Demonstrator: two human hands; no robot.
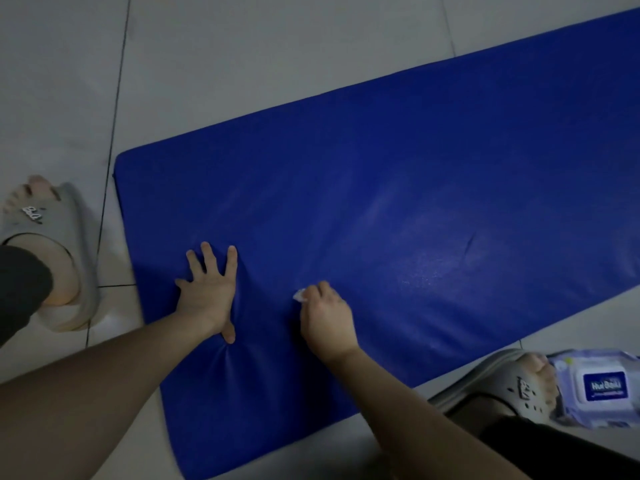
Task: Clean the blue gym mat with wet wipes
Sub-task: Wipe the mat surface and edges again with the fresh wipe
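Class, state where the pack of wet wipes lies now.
The pack of wet wipes lies on the floor at the lower right of the head view, beside the right slipper, off the blue mat.

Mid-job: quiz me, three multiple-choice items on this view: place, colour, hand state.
1. Where is the wet wipes pack relative to the blue gym mat?
A. on it
B. on the floor tiles by the right foot
C. under it
2. What colour are the slippers?
A. grey
B. red
C. green
3. The left hand is:
A. holding the pack
B. spread flat on the mat
C. fisted in the air
1 B: it lies on tile beside the foot.
2 A: both look grey.
3 B: fingers spread, mat dimpled; the right hand pinches the wet wipe.
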